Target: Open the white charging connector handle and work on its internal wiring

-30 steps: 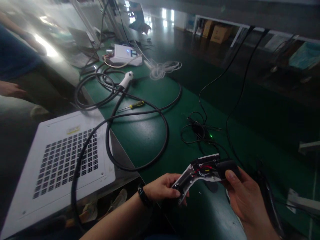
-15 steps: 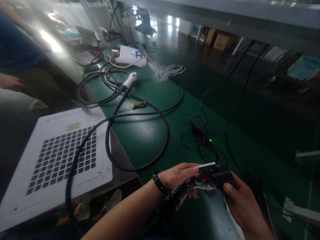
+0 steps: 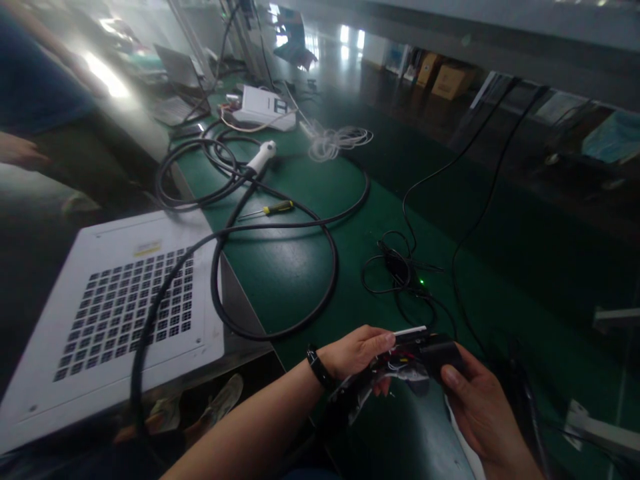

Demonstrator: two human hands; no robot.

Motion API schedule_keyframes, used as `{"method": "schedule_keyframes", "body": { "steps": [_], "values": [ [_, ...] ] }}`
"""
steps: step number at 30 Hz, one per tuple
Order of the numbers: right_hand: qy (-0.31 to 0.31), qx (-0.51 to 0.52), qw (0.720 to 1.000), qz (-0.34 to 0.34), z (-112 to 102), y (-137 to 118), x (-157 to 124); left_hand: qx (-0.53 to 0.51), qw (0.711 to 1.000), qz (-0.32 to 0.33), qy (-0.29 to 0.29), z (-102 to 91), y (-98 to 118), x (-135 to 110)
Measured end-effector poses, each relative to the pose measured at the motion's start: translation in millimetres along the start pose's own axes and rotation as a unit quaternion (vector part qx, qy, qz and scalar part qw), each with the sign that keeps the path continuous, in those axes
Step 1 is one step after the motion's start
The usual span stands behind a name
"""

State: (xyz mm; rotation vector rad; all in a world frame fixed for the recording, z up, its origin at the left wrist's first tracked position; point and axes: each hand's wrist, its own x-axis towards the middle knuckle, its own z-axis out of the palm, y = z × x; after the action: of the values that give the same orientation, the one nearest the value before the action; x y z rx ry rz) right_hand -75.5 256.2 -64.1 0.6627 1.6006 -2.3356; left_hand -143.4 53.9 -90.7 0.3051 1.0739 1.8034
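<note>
An opened black casing with red and white wires and a bit of yellow inside is held between both hands over the bench. My left hand, a black band on its wrist, is closed round the casing's left side, thumb on top by a thin white edge. Closed on the casing's right end, a smooth black part, is my right hand. Clear film or plastic seems to hang along the underside. A dark section runs from the casing down to the left, partly hidden behind my left forearm.
A thick black cable loops over the green bench to a white-handled connector. Nearby lie a screwdriver, a power adapter with a green light and a white box. A vented white panel stands left; a person is beyond.
The view has shifted slightly. The casing and my right hand have moved a little to the left; both hands keep their hold. The blue light on the white box no longer shows.
</note>
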Motion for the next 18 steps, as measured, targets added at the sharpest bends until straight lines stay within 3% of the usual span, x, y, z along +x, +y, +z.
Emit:
{"method": "schedule_keyframes", "body": {
  "steps": [6,12,18],
  "values": [
    [0.023,-0.004,1.0,0.009,1,1,2,-0.042,0.999,-0.01,-0.022,-4.5,-9,4],
    [0.033,-0.014,0.999,0.006,-2,3,5,-0.114,0.992,0.055,-0.015,-5.5,-5,5],
    [0.025,-0.045,0.999,0.003,0,-2,5,0.019,1.0,-0.016,0.002,-2.8,16,9]
  ]
}}
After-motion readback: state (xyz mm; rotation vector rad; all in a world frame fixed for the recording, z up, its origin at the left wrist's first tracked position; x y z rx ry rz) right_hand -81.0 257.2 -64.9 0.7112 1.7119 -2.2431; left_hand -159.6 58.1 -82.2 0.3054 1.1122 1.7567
